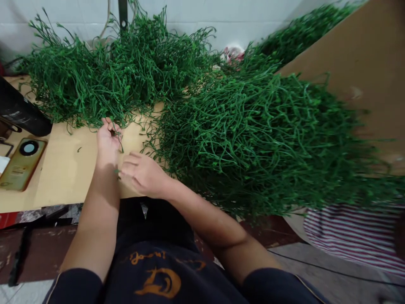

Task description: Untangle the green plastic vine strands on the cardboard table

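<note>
My left hand (109, 134) is at the near edge of the back pile, its fingers curled round a thin green plant stem (122, 145) that hangs down past the palm. To its lower right, my right hand (142, 174) is closed in a pinch. A small bit of green shows at its fingertips, and the rest of what it grips is hidden. The hands are close together but apart. A large heap of green plant stems (253, 126) lies to the right, and another pile of green stems (95, 80) runs along the back.
At the left are a phone (23, 162) lying back up and a black cylinder (22, 107). A brown board (357, 63) leans at the right. A person's striped garment (354, 236) shows at lower right. Loose stem bits dot the tabletop (66, 169).
</note>
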{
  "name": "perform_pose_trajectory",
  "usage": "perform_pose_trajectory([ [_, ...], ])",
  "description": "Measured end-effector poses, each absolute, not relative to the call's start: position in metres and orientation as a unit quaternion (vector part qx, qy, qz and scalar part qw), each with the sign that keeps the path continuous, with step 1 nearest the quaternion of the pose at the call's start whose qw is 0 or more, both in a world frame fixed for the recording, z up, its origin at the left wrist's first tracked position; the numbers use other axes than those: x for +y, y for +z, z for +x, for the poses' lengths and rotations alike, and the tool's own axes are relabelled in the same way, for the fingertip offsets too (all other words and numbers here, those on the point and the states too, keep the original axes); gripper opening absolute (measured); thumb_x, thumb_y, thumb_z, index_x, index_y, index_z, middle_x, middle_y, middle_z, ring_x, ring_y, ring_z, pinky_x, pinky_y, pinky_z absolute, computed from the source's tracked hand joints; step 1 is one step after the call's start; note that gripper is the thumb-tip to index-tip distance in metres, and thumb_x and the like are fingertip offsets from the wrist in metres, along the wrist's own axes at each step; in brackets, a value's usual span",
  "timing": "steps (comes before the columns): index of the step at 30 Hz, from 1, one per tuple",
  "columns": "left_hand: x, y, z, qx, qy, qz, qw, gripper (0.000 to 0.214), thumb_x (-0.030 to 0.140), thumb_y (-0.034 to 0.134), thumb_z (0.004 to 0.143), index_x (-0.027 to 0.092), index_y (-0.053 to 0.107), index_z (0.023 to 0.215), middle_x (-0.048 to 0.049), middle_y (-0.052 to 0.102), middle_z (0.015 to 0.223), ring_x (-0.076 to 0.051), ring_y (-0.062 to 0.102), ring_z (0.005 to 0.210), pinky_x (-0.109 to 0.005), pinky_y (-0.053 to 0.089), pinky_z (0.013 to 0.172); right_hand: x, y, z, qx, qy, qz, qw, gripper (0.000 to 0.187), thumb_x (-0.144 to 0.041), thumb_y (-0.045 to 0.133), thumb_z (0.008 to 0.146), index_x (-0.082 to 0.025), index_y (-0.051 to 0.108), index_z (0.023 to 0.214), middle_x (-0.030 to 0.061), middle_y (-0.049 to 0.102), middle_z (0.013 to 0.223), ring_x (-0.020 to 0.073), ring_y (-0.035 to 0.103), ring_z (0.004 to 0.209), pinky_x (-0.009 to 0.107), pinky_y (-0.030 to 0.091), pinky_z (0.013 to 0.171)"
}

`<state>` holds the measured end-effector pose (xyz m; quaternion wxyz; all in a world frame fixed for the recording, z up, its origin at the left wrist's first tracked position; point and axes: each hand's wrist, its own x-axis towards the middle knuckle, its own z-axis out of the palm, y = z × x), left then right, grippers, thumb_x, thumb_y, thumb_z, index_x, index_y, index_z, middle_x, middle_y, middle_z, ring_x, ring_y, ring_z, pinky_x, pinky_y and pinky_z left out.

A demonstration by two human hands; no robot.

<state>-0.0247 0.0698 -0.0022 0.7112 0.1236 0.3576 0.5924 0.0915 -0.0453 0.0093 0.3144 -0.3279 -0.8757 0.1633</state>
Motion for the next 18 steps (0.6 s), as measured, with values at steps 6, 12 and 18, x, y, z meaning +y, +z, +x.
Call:
perform_pose_trajectory([
  [6,0.063,-0.004,-0.010,0.353,0.546,0.146,0.746,0.034,0.028,0.037,0.098,0.017,0.048,0.068,0.0049,0.052,0.052,-0.006,0.057,0.053,-0.018,0.041,0.052,0.000,-0.009,0.115,-0.650,0.226,-0.596,0.413,0.022,-0.030,0.035,0.093,-0.019,0.048,0.080,0.0062,0.050,0.083,0.0166,0.048,0.083,0.034,0.044,0.082],
  [12,0.060,-0.008,-0.003,0.355,0.534,0.207,0.739,0.036,0.027,0.033,0.099,0.017,0.046,0.067,-0.0002,0.067,0.069,-0.009,0.069,0.081,-0.019,0.051,0.072,0.018,-0.028,0.101,-0.593,0.343,-0.604,0.407,0.017,-0.031,0.037,0.092,-0.017,0.046,0.096,0.0065,0.054,0.084,0.0172,0.053,0.083,0.035,0.046,0.083],
  [18,0.063,-0.011,-0.002,0.353,0.528,0.224,0.739,0.034,0.029,0.033,0.098,0.017,0.051,0.073,-0.0024,0.071,0.075,-0.015,0.068,0.101,-0.028,0.053,0.089,0.026,-0.030,0.099,-0.589,0.351,-0.581,0.438,0.012,-0.027,0.041,0.089,-0.019,0.044,0.080,0.0015,0.052,0.075,0.0137,0.048,0.072,0.030,0.043,0.075],
])
